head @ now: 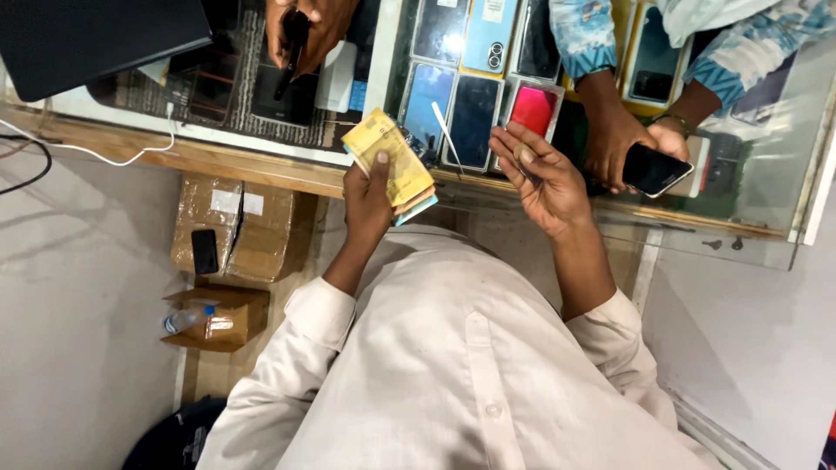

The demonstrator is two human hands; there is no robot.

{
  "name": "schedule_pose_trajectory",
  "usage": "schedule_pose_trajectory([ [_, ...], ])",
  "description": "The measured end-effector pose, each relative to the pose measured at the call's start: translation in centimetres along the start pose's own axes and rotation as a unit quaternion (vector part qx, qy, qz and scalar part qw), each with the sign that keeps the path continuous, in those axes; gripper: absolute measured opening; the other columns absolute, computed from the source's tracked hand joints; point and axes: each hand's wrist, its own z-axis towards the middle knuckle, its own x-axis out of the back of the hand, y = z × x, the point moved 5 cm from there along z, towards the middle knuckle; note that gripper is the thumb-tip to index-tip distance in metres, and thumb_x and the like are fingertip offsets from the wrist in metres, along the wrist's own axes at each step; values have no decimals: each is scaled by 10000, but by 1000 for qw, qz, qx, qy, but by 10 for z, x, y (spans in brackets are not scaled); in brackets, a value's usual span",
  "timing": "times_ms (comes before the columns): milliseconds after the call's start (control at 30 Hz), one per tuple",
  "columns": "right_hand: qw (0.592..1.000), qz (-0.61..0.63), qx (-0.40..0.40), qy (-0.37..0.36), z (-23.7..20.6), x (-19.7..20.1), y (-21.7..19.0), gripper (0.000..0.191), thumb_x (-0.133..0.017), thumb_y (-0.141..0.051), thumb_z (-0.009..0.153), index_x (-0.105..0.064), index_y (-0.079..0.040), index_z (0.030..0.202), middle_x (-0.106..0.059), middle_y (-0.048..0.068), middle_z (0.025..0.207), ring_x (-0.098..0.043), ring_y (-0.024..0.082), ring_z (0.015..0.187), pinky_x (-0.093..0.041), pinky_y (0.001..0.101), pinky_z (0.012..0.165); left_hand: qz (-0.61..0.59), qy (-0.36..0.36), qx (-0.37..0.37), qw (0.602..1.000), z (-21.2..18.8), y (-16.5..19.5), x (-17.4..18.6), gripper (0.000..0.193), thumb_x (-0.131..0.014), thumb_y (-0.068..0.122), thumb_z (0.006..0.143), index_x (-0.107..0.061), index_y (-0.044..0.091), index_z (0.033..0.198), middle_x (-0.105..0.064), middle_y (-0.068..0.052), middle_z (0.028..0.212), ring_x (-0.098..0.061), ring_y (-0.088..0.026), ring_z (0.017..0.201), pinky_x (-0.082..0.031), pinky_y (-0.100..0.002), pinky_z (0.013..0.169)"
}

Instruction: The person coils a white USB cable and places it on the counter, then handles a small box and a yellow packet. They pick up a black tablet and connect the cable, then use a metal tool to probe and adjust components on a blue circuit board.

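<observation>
Seen from above, a person in a cream shirt stands at a glass-topped table [261,161] with a wooden front edge.

At the far left, a dark flat panel [96,39] lies on the table and a white cable [96,157] trails along its edge. Below the table, on the floor, sit taped cardboard boxes [235,226] with a small black phone [205,251] resting on one. Just beneath them, a plastic water bottle [185,318] lies in an open box.

At the top, left of centre, another person's hand [309,35] holds a dark object over the glass.

The person's left hand [367,198] is raised at the table's edge. Its fingers [380,165] pinch a fanned stack of banknotes [392,161], yellow on top with a green edge showing beneath.

Under the glass behind the notes lie rows of phones [475,117] in blue, black and red.

The right hand [542,178] is held up just beside the notes, apart from them, palm open, fingers spread and empty.

To the right, a co-worker's hands in patterned blue sleeves [579,39] rest on the glass, one holding a black smartphone [655,169].
</observation>
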Motion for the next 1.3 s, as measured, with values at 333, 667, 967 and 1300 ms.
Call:
schedule_pose_trajectory([
  [333,978,195,-50,-56,15,-41,-1,893,-365,-664,1046,-423,80,1536,-431,279,1616,-419,389,1549,-415,486,1258,-32,31,21,999,-29,-5,22,391,-468,271,1085,-440,7,1373,-668,-90,1156,-688,-111,989,-588,-287,832],
  [667,985,55,-156,50,43,-45,55,464,-620,-446,1107,-593,-183,726,-558,-2,642,-493,116,525,-369,236,424,-1,41,8,999,-49,-14,41,357,-499,218,1125,-526,-26,1385,-670,-136,1225,-664,-147,1063,-562,-297,894],
  [967,775,-632,-6,-27,45,-65,57,170,-626,-102,922,-694,7,1033,-716,169,993,-694,289,913,-546,411,821,-162,29,194,967,-52,-29,49,574,-427,34,917,-339,161,1470,-604,-117,1207,-699,-232,946,-644,-384,647],
  [1300,926,-369,-22,82,49,-94,73,231,-700,72,896,-735,-22,1104,-762,51,1040,-701,111,935,-584,247,806,-195,-41,80,977,-13,-9,78,227,-361,-36,1067,-536,63,961,-639,-107,943,-709,-208,738,-620,-325,602],
])
